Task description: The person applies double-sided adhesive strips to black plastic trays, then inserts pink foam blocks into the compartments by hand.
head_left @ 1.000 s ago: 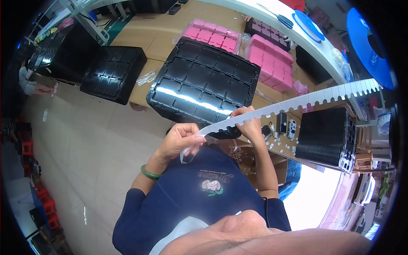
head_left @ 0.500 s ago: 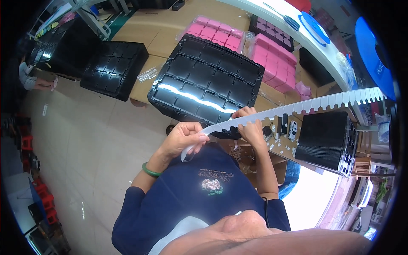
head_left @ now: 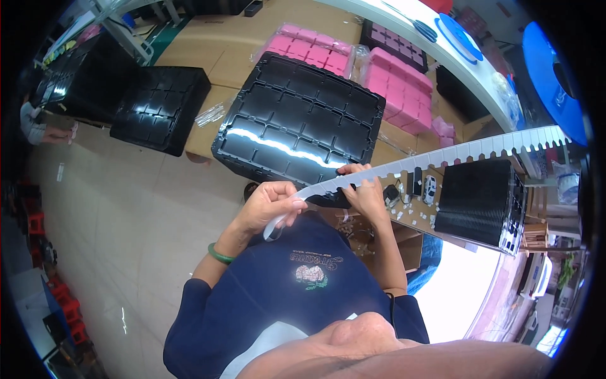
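A long white backing strip (head_left: 435, 158) with scalloped tabs along one edge runs from a big blue reel (head_left: 541, 79) at the upper right down to my hands. My left hand (head_left: 273, 207) pinches its near end between thumb and fingers, and a short tail curls below. Beneath the strip, my right hand (head_left: 365, 197) is curled at the front corner of a stack of black plastic trays (head_left: 303, 117). The strip covers part of that hand, so what its fingers grip is hidden. The top tray is shiny and divided into raised sections.
Pink trays (head_left: 396, 95) lie behind the black stack. A tall stack of thin black trays (head_left: 475, 199) stands at the right, beside a small toy car (head_left: 430, 189) and scattered white bits. More black trays (head_left: 161, 107) are at the left; scissors (head_left: 425, 30) lie on a white shelf.
The whole view has shifted slightly, with things sitting a little further left. Both hands keep nearly the same pose, the left one still pinching the strip.
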`<state>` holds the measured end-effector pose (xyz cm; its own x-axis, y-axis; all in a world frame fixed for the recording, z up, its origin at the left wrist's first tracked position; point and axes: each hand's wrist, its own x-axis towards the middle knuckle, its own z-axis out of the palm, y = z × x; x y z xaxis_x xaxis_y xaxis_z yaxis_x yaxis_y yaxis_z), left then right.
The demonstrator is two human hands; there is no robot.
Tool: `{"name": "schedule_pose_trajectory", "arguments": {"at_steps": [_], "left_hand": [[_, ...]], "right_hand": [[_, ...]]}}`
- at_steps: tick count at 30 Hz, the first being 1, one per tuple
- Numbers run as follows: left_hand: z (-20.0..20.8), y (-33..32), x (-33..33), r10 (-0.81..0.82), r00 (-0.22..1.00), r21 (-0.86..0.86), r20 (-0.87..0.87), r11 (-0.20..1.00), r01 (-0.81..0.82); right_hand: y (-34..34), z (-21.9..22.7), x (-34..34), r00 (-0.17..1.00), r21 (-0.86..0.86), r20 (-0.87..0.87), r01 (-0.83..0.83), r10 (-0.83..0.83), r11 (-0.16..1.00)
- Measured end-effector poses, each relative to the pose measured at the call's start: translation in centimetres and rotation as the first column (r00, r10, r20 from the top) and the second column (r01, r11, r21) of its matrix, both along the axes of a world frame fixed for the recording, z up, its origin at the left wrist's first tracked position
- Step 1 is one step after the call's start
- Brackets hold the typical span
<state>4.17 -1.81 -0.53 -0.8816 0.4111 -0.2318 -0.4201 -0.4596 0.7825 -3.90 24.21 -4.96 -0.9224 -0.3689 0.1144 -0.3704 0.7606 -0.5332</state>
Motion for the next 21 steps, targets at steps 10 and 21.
{"name": "schedule_pose_trajectory", "arguments": {"at_steps": [10, 21], "left_hand": [[0.2, -2.1, -2.7, -0.115, 0.993, -0.015, 0.027, 0.993, 0.115], [-0.1, -3.3, -5.0, -0.229, 0.972, -0.003, 0.057, 0.973, 0.230]], "right_hand": [[-1.2, 2.1, 0.2, 0.990, 0.069, 0.087, 0.104, -0.110, 0.992], [-1.8, 2.0, 0.6, 0.956, 0.157, 0.205, 0.180, -0.210, 0.971]]}}
